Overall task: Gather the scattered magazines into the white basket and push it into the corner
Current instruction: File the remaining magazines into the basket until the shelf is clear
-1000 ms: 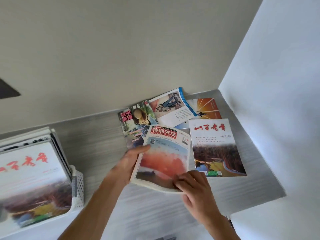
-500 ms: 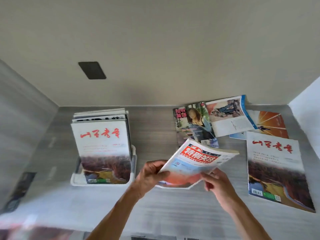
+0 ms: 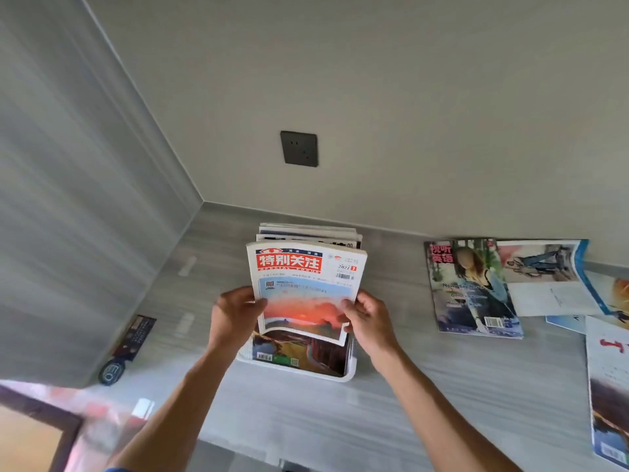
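While both hands hold it upright by its side edges, the red-titled magazine point(image 3: 306, 287) stands over the near end of the white basket point(image 3: 347, 371), its lower edge in front of the magazines already standing there point(image 3: 308, 235); left hand point(image 3: 233, 316) pinches the left edge, right hand point(image 3: 369, 318) pinches the right, fingers curled onto the cover. Basket sits on the grey counter point(image 3: 425, 386), out from the far-left corner, below a dark wall socket point(image 3: 299, 148). Loose magazines lie to the right: a portrait cover point(image 3: 471, 287), an open one point(image 3: 551, 277), another at the right edge point(image 3: 609, 396).
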The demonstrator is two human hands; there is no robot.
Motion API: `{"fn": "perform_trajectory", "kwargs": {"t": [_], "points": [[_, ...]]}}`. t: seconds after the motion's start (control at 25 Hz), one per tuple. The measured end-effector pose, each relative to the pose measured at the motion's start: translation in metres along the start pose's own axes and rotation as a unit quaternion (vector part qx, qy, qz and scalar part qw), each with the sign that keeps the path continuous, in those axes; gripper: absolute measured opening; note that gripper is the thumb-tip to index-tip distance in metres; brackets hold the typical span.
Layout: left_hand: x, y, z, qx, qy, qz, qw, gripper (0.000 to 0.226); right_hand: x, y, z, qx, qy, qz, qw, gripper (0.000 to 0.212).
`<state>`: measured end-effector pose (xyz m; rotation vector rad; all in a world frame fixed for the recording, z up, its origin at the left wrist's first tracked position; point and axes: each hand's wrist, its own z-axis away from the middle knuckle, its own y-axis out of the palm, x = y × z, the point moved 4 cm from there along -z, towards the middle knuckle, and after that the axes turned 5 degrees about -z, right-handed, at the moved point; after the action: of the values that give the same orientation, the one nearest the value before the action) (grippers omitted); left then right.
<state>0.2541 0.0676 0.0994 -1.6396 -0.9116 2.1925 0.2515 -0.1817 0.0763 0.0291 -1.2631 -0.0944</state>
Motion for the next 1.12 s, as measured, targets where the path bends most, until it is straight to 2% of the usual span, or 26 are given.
{"fn": "perform_trajectory", "kwargs": {"t": [0.12, 0.16, 0.24, 0.32, 0.36, 0.4, 0.48, 0.56, 0.68, 0.8, 0.88, 0.92, 0.96, 1.04, 1.12], "points": [[0.042, 0.014, -0.01, 0.047, -0.022, -0.076, 0.996, 0.021, -0.041, 0.02, -0.002, -0.013, 0.051, 0.068, 0.996, 0.019], [0.049, 0.019, -0.012, 0.04, -0.027, -0.092, 0.995, 0.02, -0.048, 0.022, -0.002, -0.012, 0.061, 0.094, 0.994, 0.024], [0.053, 0.025, -0.008, -0.018, -0.019, -0.115, 0.993, 0.033, -0.054, 0.019, -0.001, -0.028, 0.058, 0.117, 0.991, 0.036], [0.043, 0.03, 0.007, -0.084, 0.044, -0.13, 0.987, 0.044, -0.052, 0.005, 0.008, -0.049, 0.031, 0.121, 0.991, 0.038], [0.031, 0.043, 0.021, -0.088, 0.102, -0.12, 0.984, 0.043, -0.051, -0.014, 0.015, -0.068, 0.032, 0.124, 0.989, 0.038], [0.017, 0.064, 0.04, -0.059, 0.158, -0.106, 0.98, 0.042, -0.055, -0.038, 0.024, -0.089, 0.045, 0.12, 0.988, 0.038], [-0.016, 0.117, 0.081, 0.055, 0.226, -0.075, 0.97, 0.042, -0.069, -0.102, 0.047, -0.146, 0.08, 0.125, 0.978, 0.036], [-0.047, 0.177, 0.116, 0.168, 0.239, -0.05, 0.955, 0.041, -0.086, -0.176, 0.076, -0.205, 0.116, 0.15, 0.96, 0.033], [-0.081, 0.255, 0.153, 0.301, 0.203, -0.046, 0.931, 0.045, -0.108, -0.276, 0.113, -0.261, 0.168, 0.185, 0.933, 0.026], [-0.11, 0.332, 0.187, 0.378, 0.195, -0.091, 0.9, 0.044, -0.129, -0.364, 0.139, -0.233, 0.231, 0.212, 0.921, 0.025], [-0.129, 0.379, 0.212, 0.427, 0.181, -0.118, 0.878, 0.044, -0.131, -0.414, 0.148, -0.268, 0.226, 0.248, 0.903, 0.027], [-0.135, 0.401, 0.224, 0.446, 0.167, -0.124, 0.87, 0.043, -0.131, -0.434, 0.148, -0.284, 0.211, 0.294, 0.888, 0.03], [-0.14, 0.419, 0.232, 0.46, 0.15, -0.124, 0.866, 0.042, -0.13, -0.443, 0.144, -0.268, 0.189, 0.365, 0.871, 0.035], [-0.143, 0.447, 0.242, 0.467, 0.127, -0.12, 0.867, 0.039, -0.134, -0.441, 0.127, -0.188, 0.152, 0.513, 0.823, 0.044], [-0.141, 0.463, 0.247, 0.461, 0.111, -0.117, 0.873, 0.035, -0.14, -0.434, 0.117, -0.178, 0.146, 0.581, 0.78, 0.049]]}}
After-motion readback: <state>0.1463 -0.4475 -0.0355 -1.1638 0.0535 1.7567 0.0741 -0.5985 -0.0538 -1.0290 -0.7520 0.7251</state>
